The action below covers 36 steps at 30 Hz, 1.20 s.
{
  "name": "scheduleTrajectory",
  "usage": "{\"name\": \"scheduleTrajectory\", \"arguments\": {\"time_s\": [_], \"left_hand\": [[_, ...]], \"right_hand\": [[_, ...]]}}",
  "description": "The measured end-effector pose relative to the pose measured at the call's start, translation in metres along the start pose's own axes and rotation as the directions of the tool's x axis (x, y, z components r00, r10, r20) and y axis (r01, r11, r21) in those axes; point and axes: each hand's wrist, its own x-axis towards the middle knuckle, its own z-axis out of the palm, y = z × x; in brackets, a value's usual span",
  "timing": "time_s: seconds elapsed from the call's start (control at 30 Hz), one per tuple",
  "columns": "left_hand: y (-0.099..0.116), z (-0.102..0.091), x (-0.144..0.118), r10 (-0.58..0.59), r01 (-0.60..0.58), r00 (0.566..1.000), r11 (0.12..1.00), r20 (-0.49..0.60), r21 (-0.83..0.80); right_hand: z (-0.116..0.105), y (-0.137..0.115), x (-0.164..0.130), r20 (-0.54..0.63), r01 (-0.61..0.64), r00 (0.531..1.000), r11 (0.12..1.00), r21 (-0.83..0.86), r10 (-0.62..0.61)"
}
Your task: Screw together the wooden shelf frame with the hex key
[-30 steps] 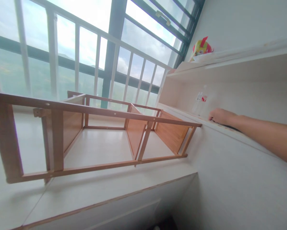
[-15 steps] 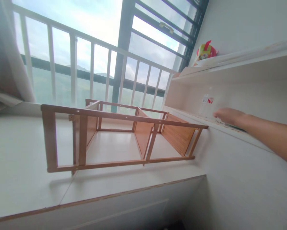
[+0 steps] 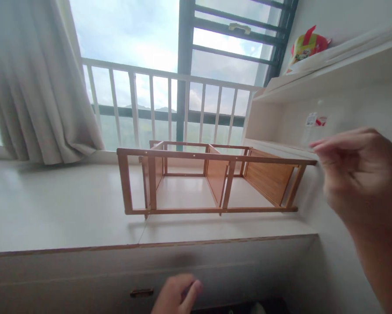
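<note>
A wooden shelf frame (image 3: pixel 212 179) lies on its side on the white window platform (image 3: pixel 61 209), its far end against the white wall unit. My right hand (image 3: pixel 359 174) is raised close to the camera at the right, blurred, fingers loosely curled and holding nothing that I can see. My left hand (image 3: pixel 176 296) shows at the bottom edge in front of the platform's face, fingers curled, touching nothing.
A white wall shelf (image 3: pixel 314 78) stands at the right, with a clear bottle (image 3: pixel 314 128) in its lower bay and a red-green packet (image 3: pixel 305 46) on top. A beige curtain (image 3: pixel 35 83) hangs at the left. A white railing (image 3: pixel 170 104) lines the window. A small handle (image 3: pixel 142 292) sits on the platform's face.
My right hand has left the wall shelf ledge and come back near the camera. The view has pulled back and turned left, bringing the curtain and my left hand into sight.
</note>
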Motion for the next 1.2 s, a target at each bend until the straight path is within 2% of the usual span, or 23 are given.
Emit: {"name": "scheduleTrajectory", "arguments": {"time_s": [0.07,0.1,0.17,0.2,0.27,0.3,0.33,0.43,0.53,0.6,0.73,0.8,0.97,1.1,1.2], "left_hand": [[0.016,-0.040,-0.010,0.056,-0.071,0.968,0.996,-0.245,-0.055],[0.023,-0.061,-0.011,0.062,-0.085,0.926,0.995,-0.371,-0.046],[0.029,-0.097,-0.002,0.111,-0.104,0.749,0.993,-0.654,0.050],[0.027,-0.111,0.006,0.106,-0.074,0.696,0.994,-0.710,0.076],[0.017,-0.133,0.027,0.113,-0.023,0.627,0.992,-0.771,0.127],[0.011,-0.141,0.038,0.114,0.011,0.606,0.988,-0.787,0.152],[0.005,-0.146,0.047,0.113,0.049,0.595,0.983,-0.796,0.176],[0.000,-0.155,0.067,0.106,0.142,0.600,0.961,-0.793,0.237],[0.008,-0.162,0.078,0.084,0.221,0.600,0.938,-0.795,0.267],[0.015,-0.167,0.084,0.056,0.265,0.613,0.925,-0.788,0.273],[0.022,-0.175,0.093,-0.002,0.311,0.678,0.907,-0.735,0.285],[0.024,-0.174,0.096,-0.007,0.318,0.689,0.901,-0.725,0.294],[0.030,-0.163,0.093,-0.004,0.352,0.660,0.885,-0.751,0.304],[0.034,-0.157,0.085,-0.029,0.413,0.622,0.862,-0.783,0.296],[0.036,-0.154,0.077,-0.044,0.446,0.612,0.843,-0.790,0.299]], "right_hand": [[-0.007,-0.017,-0.058,0.067,-0.030,0.998,0.990,0.136,0.021],[-0.005,-0.018,-0.085,0.147,-0.102,0.986,0.977,0.185,0.076],[0.008,-0.012,-0.133,0.314,-0.302,0.921,0.930,0.209,0.229],[0.019,-0.007,-0.152,0.390,-0.407,0.869,0.889,0.208,0.306],[0.043,0.002,-0.182,0.490,-0.573,0.761,0.795,0.201,0.425],[0.055,0.006,-0.192,0.512,-0.609,0.732,0.767,0.200,0.448],[0.065,0.008,-0.200,0.517,-0.622,0.725,0.755,0.208,0.456],[0.088,0.013,-0.209,0.480,-0.589,0.765,0.768,0.251,0.429],[0.102,0.020,-0.208,0.453,-0.541,0.800,0.800,0.260,0.394],[0.110,0.026,-0.208,0.478,-0.515,0.803,0.819,0.253,0.357],[0.120,0.038,-0.209,0.562,-0.504,0.772,0.824,0.258,0.297],[0.122,0.041,-0.210,0.592,-0.508,0.755,0.823,0.255,0.283],[0.128,0.042,-0.211,0.680,-0.525,0.681,0.829,0.195,0.272],[0.131,0.043,-0.211,0.708,-0.522,0.659,0.832,0.189,0.253],[0.127,0.043,-0.211,0.729,-0.520,0.642,0.834,0.185,0.239]]}}
